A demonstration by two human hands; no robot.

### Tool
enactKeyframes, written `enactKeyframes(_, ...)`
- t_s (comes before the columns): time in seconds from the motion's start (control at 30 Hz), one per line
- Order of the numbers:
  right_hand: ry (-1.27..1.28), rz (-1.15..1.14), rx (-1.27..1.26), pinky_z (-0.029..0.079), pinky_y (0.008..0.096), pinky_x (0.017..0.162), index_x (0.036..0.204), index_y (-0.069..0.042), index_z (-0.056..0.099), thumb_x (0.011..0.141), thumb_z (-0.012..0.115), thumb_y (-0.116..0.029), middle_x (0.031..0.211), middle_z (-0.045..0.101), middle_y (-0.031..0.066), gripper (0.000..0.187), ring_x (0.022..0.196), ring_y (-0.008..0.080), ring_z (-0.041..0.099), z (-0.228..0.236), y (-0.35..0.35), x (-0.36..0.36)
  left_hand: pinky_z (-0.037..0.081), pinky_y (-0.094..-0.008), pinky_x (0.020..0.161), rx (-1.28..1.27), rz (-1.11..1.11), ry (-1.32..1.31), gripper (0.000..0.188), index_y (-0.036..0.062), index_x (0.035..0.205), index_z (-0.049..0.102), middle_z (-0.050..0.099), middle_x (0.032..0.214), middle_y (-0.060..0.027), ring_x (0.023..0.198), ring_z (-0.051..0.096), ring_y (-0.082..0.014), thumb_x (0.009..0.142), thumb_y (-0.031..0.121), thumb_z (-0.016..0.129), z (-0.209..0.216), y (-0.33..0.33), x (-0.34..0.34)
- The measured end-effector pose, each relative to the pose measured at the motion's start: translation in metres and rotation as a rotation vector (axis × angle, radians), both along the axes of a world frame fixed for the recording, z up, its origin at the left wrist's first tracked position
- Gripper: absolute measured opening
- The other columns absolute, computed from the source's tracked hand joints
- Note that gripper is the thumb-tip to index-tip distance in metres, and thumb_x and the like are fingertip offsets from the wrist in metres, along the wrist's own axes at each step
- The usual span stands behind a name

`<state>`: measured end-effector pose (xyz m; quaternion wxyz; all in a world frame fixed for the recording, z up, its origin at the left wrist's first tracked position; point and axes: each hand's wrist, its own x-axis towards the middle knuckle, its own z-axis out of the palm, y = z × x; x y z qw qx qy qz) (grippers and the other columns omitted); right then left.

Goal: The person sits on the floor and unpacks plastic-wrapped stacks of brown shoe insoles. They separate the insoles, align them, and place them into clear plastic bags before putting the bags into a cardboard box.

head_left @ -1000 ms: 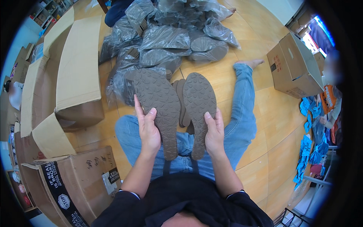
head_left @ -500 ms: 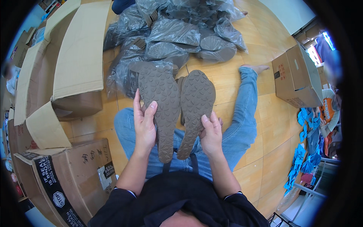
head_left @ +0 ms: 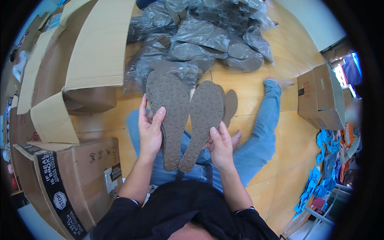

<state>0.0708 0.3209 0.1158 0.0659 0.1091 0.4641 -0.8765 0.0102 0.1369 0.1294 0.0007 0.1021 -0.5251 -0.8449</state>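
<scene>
My left hand grips a brown-grey shoe sole by its left edge, thumb on the patterned face. Its raised flower-like tread is turned up toward me. A matching sole is pinched at its right edge by my right hand. The two soles are held side by side over my lap, wide ends away from me and narrow ends nearly touching. Beyond the right-hand sole, another sole rests by the floor, partly covered. Clear plastic bags of soles are heaped farther away.
My jeans-clad legs are spread on the wooden floor. At the left stand an open cardboard box and a taped carton. Another carton is at the right, near blue strips and a metal rack.
The view has shifted, and the surroundings appear farther right. The right-hand sole has moved slightly nearer the left one, and the sole behind it now shows more. Both hands keep their hold.
</scene>
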Motion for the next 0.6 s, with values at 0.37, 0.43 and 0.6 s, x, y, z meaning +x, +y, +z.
enactKeyframes(0.37,0.046,0.159,0.024,0.056,0.0228,0.058,0.135,-0.004,0.042,0.098,0.055,-0.023,0.093,0.058,0.0005,0.043,0.079,0.0059,0.056,0.008,-0.017,-0.011,0.045,-0.0317,0.097,-0.186,0.097,0.126,0.072,-0.0012,0.149,0.012,0.06,0.12,-0.0179,0.109,0.059,-0.0183,0.093,0.003,0.058,0.019,-0.026,0.016)
enactKeyframes(0.43,0.045,0.16,0.016,0.056,0.0227,0.056,0.134,-0.004,0.042,0.098,0.055,-0.022,0.089,0.056,-0.0003,0.042,0.078,0.0061,0.056,0.008,-0.015,-0.009,0.045,-0.0315,0.097,-0.186,0.105,0.102,0.071,-0.0008,0.149,0.013,0.06,0.121,-0.0182,0.11,0.059,-0.0183,0.093,0.003,0.057,0.02,-0.023,0.019)
enactKeyframes(0.6,0.035,0.124,0.04,0.056,0.0231,0.056,0.131,-0.004,0.044,0.098,0.055,-0.021,0.085,0.052,-0.0013,0.039,0.077,0.0057,0.054,0.002,-0.004,-0.001,0.045,-0.033,0.098,-0.152,0.076,0.096,0.069,0.0001,0.149,0.015,0.057,0.126,-0.0188,0.114,0.057,-0.0188,0.093,0.003,0.056,0.02,-0.01,0.023)
